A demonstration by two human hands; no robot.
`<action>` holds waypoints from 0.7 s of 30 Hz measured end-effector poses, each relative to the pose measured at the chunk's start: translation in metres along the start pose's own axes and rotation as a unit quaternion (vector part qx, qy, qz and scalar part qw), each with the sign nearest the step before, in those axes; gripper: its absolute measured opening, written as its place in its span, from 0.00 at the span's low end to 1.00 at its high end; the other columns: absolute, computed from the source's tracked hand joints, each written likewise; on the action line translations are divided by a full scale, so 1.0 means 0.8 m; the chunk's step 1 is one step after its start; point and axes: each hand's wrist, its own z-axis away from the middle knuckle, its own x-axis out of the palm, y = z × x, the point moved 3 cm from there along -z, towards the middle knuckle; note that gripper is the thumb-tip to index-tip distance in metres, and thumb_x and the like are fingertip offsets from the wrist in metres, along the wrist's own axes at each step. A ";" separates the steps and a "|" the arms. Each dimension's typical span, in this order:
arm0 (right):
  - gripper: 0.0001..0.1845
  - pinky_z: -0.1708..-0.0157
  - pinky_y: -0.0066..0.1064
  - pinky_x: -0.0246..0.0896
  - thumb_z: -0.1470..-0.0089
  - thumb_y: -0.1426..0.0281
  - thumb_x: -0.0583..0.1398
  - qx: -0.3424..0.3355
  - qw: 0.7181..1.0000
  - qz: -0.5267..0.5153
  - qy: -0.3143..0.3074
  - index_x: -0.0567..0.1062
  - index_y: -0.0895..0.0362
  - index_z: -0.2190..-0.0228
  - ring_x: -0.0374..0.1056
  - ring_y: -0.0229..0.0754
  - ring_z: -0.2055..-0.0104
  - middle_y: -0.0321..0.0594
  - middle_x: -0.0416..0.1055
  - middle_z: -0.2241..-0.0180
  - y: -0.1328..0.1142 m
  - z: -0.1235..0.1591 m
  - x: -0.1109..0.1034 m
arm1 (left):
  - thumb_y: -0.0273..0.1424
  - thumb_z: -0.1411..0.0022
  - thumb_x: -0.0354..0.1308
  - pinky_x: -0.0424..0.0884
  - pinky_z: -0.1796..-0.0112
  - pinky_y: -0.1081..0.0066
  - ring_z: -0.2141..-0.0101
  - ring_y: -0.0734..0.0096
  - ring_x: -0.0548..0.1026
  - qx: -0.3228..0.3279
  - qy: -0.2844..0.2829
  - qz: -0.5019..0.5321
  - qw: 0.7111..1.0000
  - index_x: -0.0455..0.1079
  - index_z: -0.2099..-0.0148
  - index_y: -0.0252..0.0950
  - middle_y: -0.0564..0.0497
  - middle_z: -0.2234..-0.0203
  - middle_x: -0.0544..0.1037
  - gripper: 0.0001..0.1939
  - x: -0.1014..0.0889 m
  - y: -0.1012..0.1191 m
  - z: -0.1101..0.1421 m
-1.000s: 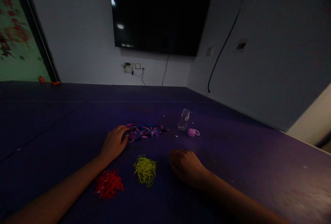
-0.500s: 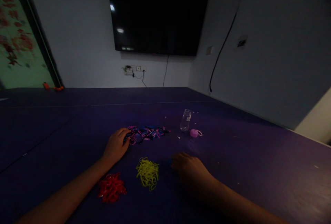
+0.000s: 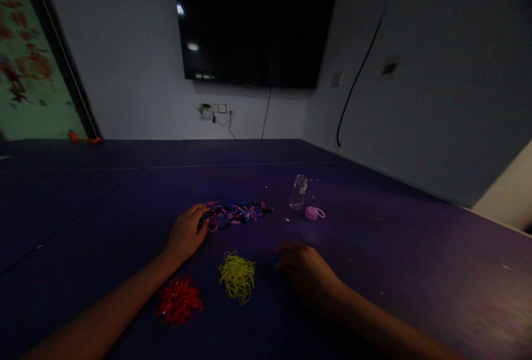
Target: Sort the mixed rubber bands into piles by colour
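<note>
My left hand [image 3: 185, 231] rests at the left end of a mixed pile of pink, blue and black rubber bands [image 3: 236, 213], with thumb and fingers apart around its edge. On the right, my right hand [image 3: 305, 268] is low over the dark purple surface, its fingers bent together. A bit of blue, apparently a blue rubber band [image 3: 275, 259], shows at its fingertips; the rest is hidden in shadow. Between my forearms lie a heap of yellow rubber bands [image 3: 237, 277] and, nearer me, a heap of red rubber bands [image 3: 180, 300].
A clear bottle [image 3: 297, 194] stands uncapped beyond my right hand. Beside it lies a pink cap with a loop [image 3: 312, 213]. Small white scraps [image 3: 287, 220] dot the surface. A large television [image 3: 255, 25] hangs on the back wall.
My right hand has shifted very slightly, its fingers lifting a little at the same spot. My left hand stays at the mixed pile.
</note>
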 end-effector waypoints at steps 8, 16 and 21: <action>0.08 0.61 0.29 0.64 0.52 0.78 0.59 0.032 0.999 -0.023 0.016 0.77 0.58 0.77 0.71 0.41 0.64 0.42 0.76 0.64 0.006 -0.002 0.001 | 0.28 0.38 0.47 0.68 0.53 0.59 0.55 0.59 0.71 0.003 -0.004 -0.006 1.000 0.68 0.54 0.36 0.45 0.58 0.73 0.13 0.000 -0.001 0.001; 0.13 0.62 0.28 0.62 0.44 0.74 0.52 0.042 0.998 0.032 0.016 0.77 0.57 0.68 0.70 0.40 0.63 0.42 0.74 0.62 -0.009 0.000 -0.009 | 0.28 0.38 0.46 0.68 0.53 0.59 0.55 0.59 0.72 0.002 -0.007 -0.014 1.000 0.68 0.54 0.34 0.44 0.57 0.73 0.13 0.002 -0.002 0.000; 0.15 0.62 0.27 0.63 0.44 0.75 0.51 0.042 0.998 0.054 0.015 0.77 0.56 0.64 0.71 0.40 0.62 0.41 0.74 0.60 -0.009 0.002 -0.008 | 0.28 0.38 0.47 0.68 0.53 0.60 0.55 0.60 0.72 0.009 -0.005 -0.014 1.000 0.68 0.53 0.34 0.44 0.57 0.73 0.13 0.003 -0.002 0.000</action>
